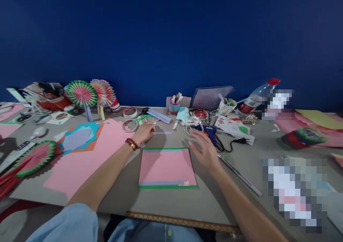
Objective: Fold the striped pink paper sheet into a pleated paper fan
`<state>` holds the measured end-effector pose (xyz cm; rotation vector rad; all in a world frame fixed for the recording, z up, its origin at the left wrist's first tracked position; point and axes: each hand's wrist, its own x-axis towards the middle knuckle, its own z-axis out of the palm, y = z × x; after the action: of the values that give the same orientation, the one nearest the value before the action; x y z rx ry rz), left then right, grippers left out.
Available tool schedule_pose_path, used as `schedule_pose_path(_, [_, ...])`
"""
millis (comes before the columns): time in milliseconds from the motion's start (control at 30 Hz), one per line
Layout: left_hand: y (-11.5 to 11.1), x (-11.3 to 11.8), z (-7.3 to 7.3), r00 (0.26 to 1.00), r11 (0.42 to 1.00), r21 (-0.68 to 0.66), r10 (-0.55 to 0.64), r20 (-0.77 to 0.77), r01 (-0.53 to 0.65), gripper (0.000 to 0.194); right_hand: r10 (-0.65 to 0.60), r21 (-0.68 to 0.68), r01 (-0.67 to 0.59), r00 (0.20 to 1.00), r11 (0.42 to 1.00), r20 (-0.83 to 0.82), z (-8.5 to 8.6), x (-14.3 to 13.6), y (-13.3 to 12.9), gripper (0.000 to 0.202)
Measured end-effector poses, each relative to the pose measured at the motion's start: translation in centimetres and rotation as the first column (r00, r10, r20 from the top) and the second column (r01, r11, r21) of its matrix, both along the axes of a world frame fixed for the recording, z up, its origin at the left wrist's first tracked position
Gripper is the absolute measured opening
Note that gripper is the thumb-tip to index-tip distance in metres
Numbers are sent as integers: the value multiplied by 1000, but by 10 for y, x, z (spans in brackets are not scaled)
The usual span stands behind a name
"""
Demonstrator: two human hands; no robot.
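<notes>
Spreads the empty right hand (pixel 205 149) beside the pink sheet (pixel 167 167) and curls the left hand (pixel 145 132) near a lilac strip (pixel 164 132), its hold unclear.

Smooth matt pink paper (pixel 167 167); clear plastic bottle (pixel 258 97).

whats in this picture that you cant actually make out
Head view: whether the left hand grips anything; its curled fingers hide this.
Head view: what lies under the lower-right patch; pixelation covers it.
Head view: the far ends of the red strips on the pink-and-green fan; the left edge cuts them off.
Head view: the wording on the bottle; too small and blurred.
</notes>
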<state>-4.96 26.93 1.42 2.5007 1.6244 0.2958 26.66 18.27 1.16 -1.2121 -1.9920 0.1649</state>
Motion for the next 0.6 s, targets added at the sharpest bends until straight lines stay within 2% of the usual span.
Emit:
schedule_pose_path(133, [-4,3,8,1000,1000,-11,-12,-18,11,10,43,-3,-43,999,999,-12,-3,-3,-1,30])
schedule_pose_path(233, [-17,13,21,999,999,2,-44,-16,44,14,64,-7,-64,998,998,-23,2,-7,-7,30])
schedule_pose_path(367, [-52,39,43,978,978,1,-208,19,208,13,194,-39,-193,981,980,7,21,-17,-18,36])
schedule_pose_path(467, [-78,61,61,893,909,49,-415,173,413,15,296,-130,-291,955,948,26,35,-27,-26,45])
schedule_pose_path(533, [-90,71,71,846,883,74,-466,260,464,15,296,-263,-304,952,915,-73,42,-29,-27,36])
schedule_pose_path(600, [-96,75,78,836,886,82,-458,303,456,14,277,-406,-322,946,856,-166,47,-25,-27,23])
